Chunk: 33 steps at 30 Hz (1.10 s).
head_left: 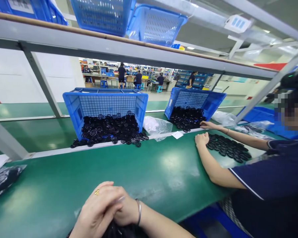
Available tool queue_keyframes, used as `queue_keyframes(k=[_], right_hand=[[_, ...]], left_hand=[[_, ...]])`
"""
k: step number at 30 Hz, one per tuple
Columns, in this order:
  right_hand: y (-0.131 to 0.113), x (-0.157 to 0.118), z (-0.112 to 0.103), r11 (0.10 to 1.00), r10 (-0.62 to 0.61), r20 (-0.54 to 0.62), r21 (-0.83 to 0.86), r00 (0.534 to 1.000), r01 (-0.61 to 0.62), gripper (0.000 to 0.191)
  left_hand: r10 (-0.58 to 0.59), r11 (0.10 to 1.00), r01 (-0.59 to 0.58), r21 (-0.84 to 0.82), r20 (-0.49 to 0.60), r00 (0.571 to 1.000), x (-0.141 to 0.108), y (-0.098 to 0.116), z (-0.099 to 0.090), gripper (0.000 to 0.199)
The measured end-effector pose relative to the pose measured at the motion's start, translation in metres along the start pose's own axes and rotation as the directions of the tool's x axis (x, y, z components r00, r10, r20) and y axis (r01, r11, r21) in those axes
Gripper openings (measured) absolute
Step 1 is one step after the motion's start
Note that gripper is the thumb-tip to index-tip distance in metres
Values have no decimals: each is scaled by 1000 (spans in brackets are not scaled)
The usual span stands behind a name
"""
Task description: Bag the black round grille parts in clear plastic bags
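Note:
At the near edge of the bench, my left hand [95, 208], with a gold ring, is closed and its fingers curl over the front of my right hand [126, 210]. The right hand, with a silver bangle at its wrist, is closed too, its fingers mostly covered by the left. A small glint of clear film shows between them, but I cannot make out what they grip. Below the hands is a shiny black mass [123, 230], cut off by the frame's lower edge. Ahead, a tipped blue crate [105, 105] spills black wheel-like discs [109, 127] toward the bench.
To the right, a co-worker's hands [202, 138] are by spread black discs [227, 147] and a second blue crate [191, 99]. A clear bag [157, 127] and white paper [177, 135] lie between crates. A filled bag [5, 180] lies left. Overhead runs a shelf [149, 49].

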State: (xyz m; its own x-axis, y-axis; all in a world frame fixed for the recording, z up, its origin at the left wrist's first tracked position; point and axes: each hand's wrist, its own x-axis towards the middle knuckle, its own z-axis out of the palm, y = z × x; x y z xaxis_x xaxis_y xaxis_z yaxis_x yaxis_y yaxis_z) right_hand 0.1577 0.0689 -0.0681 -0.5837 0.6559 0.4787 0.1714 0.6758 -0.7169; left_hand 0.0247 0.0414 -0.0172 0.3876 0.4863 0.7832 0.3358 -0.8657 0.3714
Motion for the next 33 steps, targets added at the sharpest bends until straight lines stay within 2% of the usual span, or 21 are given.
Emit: queue_keyframes(k=[1, 3, 4, 6, 8, 10, 13, 14, 15, 17, 18, 20, 21, 22, 23, 24, 25, 27, 29, 31, 33], right_hand=[[2, -2, -3, 1000, -14, -30, -6, 999, 14, 27], [4, -5, -10, 999, -22, -111, -37, 994, 18, 39], [3, -6, -13, 999, -27, -139, -50, 990, 21, 43], [3, -6, -17, 997, -76, -110, -39, 991, 73, 45], [3, -6, -19, 990, -140, -20, -24, 990, 140, 43], [4, -4, -21, 981, -156, 94, -98, 983, 165, 42], [-1, 2, -27, 917, -173, 207, -324, 963, 234, 40], [-7, 4, -30, 885, -203, 205, -381, 957, 269, 39], [-15, 7, -33, 860, -249, 180, -412, 952, 303, 38], [-34, 11, -39, 855, -309, 108, -404, 945, 326, 41], [-42, 13, -43, 876, -330, 86, -342, 940, 339, 43], [-50, 17, -53, 925, -307, 88, -205, 948, 319, 46], [-49, 19, -58, 938, -288, 74, -179, 955, 297, 41], [-46, 19, -62, 946, -262, 53, -186, 964, 267, 32], [-41, 19, -66, 946, -250, 27, -204, 968, 251, 24], [-36, 17, -69, 949, -229, -2, -223, 973, 223, 17], [-30, 14, -72, 951, -202, -31, -244, 979, 189, 13], [-21, 8, -75, 956, -145, -90, -268, 985, 116, 11], [-15, 3, -77, 961, -98, -131, -269, 987, 60, 12], [-11, 3, -78, 963, -84, -156, -265, 984, 40, 13], [-9, 5, -78, 963, -84, -163, -266, 983, 38, 13]], left_hand=[[-90, 994, 90, 55, -1, 996, -6, -2, 0, 57], [-280, 953, 276, 129, 14, 960, -18, -6, 0, 90], [-347, 933, 339, 122, 52, 937, -24, -9, 1, 100], [-411, 910, 412, 33, 182, 893, -33, -15, 2, 110], [-409, 887, 455, -76, 329, 851, -39, -22, 3, 108], [-423, 857, 504, -102, 419, 803, -39, -28, 4, 98], [-462, 826, 558, -75, 477, 748, -36, -27, 6, 49], [-455, 823, 561, -95, 482, 749, -35, -23, 6, 30], [-439, 821, 555, -132, 477, 762, -35, -18, 7, 19], [-421, 801, 550, -236, 431, 798, -35, -9, 5, 30], [-436, 771, 569, -287, 415, 799, -36, -8, 2, 35], [-518, 690, 616, -380, 335, 787, -42, -15, -13, 45], [-591, 636, 640, -430, 262, 763, -48, -21, -26, 50], [-718, 569, 678, -465, 122, 686, -56, -27, -42, 52], [-827, 512, 702, -495, -64, 558, -67, -32, -61, 52], [-862, 501, 715, -488, -215, 458, -78, -35, -81, 51], [-866, 496, 724, -479, -326, 378, -90, -37, -101, 50], [-813, 506, 729, -461, -536, 226, -114, -36, -140, 51], [-696, 533, 732, -424, -712, 94, -134, -37, -174, 54], [-536, 562, 746, -358, -844, -1, -149, -41, -205, 53], [-365, 570, 773, -278, -929, -65, -160, -50, -230, 49]])
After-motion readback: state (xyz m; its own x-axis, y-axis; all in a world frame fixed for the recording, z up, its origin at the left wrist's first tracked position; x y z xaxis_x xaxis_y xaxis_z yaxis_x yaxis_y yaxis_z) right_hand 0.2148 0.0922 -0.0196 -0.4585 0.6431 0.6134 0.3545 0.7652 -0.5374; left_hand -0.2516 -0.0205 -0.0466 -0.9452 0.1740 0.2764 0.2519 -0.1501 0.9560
